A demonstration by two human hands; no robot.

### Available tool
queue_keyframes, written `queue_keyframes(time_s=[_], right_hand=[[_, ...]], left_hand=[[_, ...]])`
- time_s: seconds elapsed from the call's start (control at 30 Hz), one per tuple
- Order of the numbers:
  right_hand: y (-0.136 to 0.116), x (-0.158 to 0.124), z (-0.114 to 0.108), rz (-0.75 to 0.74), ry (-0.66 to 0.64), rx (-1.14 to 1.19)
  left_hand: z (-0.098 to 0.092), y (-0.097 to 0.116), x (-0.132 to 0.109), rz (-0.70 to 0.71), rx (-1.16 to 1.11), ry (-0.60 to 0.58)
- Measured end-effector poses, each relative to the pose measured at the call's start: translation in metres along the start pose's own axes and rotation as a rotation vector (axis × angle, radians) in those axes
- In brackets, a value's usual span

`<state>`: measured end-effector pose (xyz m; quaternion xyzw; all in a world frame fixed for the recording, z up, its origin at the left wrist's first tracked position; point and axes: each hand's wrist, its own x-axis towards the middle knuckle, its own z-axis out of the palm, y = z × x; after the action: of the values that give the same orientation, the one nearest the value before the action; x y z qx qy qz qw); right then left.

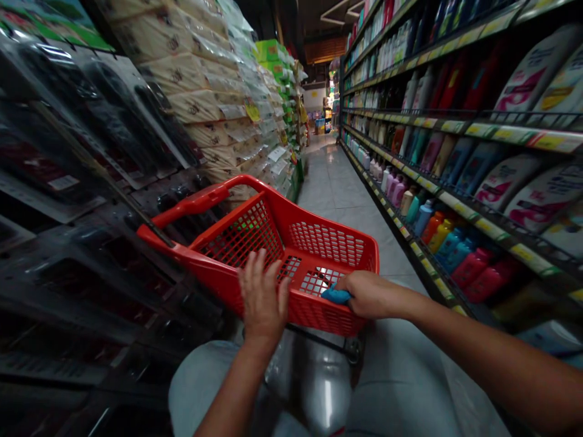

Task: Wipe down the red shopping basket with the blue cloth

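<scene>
A red plastic mesh shopping basket [291, 273] stands on a wheeled frame in front of me, its long red handle [195, 201] reaching toward the upper left. My left hand [263, 297] rests on the basket's near rim with its fingers spread. My right hand [371, 294] reaches over the rim at the right and pinches a soft blue item [336, 295]. Part of that item is hidden by my fingers, and I cannot tell exactly what it is.
Shelves of bottled toiletries [455, 164] line the right of the tiled aisle [341, 194]. Black packaged goods [82, 182] hang at the left, beside stacked wrapped tissue packs [195, 91]. A shiny silver object [325, 382] sits below the basket, between my grey-clad legs [401, 382].
</scene>
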<state>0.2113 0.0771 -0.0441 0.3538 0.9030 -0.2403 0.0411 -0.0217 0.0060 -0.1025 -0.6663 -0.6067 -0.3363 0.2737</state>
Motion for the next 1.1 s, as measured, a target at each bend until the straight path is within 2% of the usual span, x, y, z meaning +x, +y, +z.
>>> queue_keyframes(time_s=[0.03, 0.1, 0.17, 0.23, 0.33, 0.4, 0.43, 0.5, 0.57, 0.63, 0.77, 0.83, 0.93, 1.1], right_hand=[[-0.004, -0.002, 0.003, -0.013, 0.032, -0.026], [-0.008, -0.006, 0.005, -0.049, 0.051, -0.097], [-0.004, -0.010, 0.000, -0.076, 0.010, -0.181], [0.012, -0.012, -0.012, -0.059, -0.007, -0.272], [0.039, -0.009, -0.030, 0.099, 0.083, -0.405], [0.044, -0.010, -0.033, 0.187, 0.128, -0.412], [0.040, -0.012, -0.029, 0.180, 0.131, -0.381], [0.024, -0.019, -0.014, 0.072, 0.098, -0.285], [0.006, -0.027, 0.005, -0.072, 0.036, -0.213], [-0.003, -0.032, 0.016, -0.146, 0.000, -0.185], [0.008, -0.026, 0.007, -0.063, 0.033, -0.255], [0.015, -0.019, -0.001, -0.035, 0.002, -0.294], [0.013, -0.012, -0.005, -0.076, -0.075, -0.316], [-0.006, -0.011, 0.000, -0.214, -0.183, -0.284]], left_hand=[[0.003, 0.022, -0.009, 0.045, -0.055, -0.094], [0.006, 0.056, -0.025, 0.099, -0.143, -0.196], [0.006, 0.072, -0.034, 0.067, -0.198, -0.208], [0.003, 0.070, -0.036, 0.046, -0.242, -0.183], [-0.009, 0.055, -0.033, 0.062, -0.292, -0.156], [-0.018, 0.051, -0.032, 0.020, -0.311, -0.152], [-0.023, 0.052, -0.033, -0.016, -0.324, -0.151], [-0.032, 0.059, -0.037, -0.073, -0.366, -0.148], [-0.039, 0.067, -0.042, -0.070, -0.423, -0.139], [-0.046, 0.072, -0.046, -0.034, -0.459, -0.131], [-0.057, 0.067, -0.048, -0.027, -0.478, -0.147], [-0.060, 0.063, -0.049, -0.041, -0.500, -0.171], [-0.060, 0.056, -0.058, -0.079, -0.517, -0.208], [-0.052, 0.031, -0.091, -0.060, -0.482, -0.044]])
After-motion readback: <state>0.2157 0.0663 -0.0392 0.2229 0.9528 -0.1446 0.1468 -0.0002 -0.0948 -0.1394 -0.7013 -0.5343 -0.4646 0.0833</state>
